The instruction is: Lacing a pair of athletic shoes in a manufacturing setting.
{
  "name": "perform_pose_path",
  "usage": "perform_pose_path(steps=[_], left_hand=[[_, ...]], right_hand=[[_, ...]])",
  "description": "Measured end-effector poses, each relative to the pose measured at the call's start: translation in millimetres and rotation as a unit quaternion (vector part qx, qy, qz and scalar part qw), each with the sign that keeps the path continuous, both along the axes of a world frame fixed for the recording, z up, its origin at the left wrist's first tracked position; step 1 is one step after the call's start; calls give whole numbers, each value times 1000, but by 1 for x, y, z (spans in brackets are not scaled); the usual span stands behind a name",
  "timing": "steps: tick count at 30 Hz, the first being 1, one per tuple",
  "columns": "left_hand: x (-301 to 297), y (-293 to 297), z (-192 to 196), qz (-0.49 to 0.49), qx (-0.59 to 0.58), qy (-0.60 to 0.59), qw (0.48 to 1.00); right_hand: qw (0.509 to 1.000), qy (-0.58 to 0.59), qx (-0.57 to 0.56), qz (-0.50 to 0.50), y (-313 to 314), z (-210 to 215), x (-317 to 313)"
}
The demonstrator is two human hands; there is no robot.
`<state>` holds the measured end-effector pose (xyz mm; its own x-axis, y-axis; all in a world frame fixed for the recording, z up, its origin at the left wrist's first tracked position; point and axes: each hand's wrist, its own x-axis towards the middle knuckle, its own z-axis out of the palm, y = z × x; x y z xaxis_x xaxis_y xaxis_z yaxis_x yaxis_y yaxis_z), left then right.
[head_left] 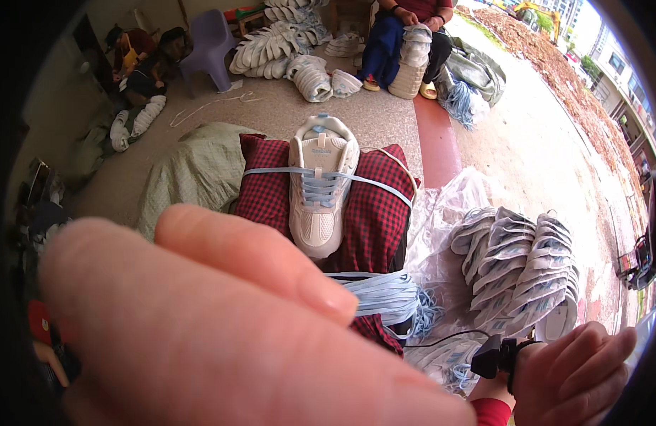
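Observation:
My left hand (221, 319) fills the lower left, very close and blurred. Two of its fingers show, one long and stretched out, one bent behind it, with nothing visible in them. At the lower right, my right hand (580, 380) is raised with loosely stretched fingers and holds nothing. A black strapped device (495, 357) sits at its wrist, above a red sleeve. Beyond my left hand, a cream sneaker (317, 220) lies toe toward me on red-and-black checked cloth (377, 213). Light blue lace (319, 190) is threaded through it, its two ends spread sideways.
A bundle of light blue laces (377, 298) hangs before the sneaker. Stacked shoe uppers (519, 266) lie on clear plastic (445, 213) at right. Green sacking (193, 170) is at left. Farther back are a purple chair (210, 53), more piled uppers (278, 46) and a seated person (413, 42) handling shoes.

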<state>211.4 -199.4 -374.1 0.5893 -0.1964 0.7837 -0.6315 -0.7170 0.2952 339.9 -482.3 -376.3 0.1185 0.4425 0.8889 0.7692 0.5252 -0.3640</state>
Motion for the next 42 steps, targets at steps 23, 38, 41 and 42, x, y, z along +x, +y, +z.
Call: perform_pose_path(steps=[23,38,41,42], left_hand=[[-108,16,28,158,-36,-49,986],[-112,27,32,74,1,62,995],[-57,19,11,-31,-19,142,989],[-47,14,8,-55,-24,169,984]], right_hand=[[950,-237,-173,106,35,49,34],[923,-175,-330,87,-43,43,66],[913,-71,-401,39,-63,29,49],[911,-35,-411,29,-72,9,46]])
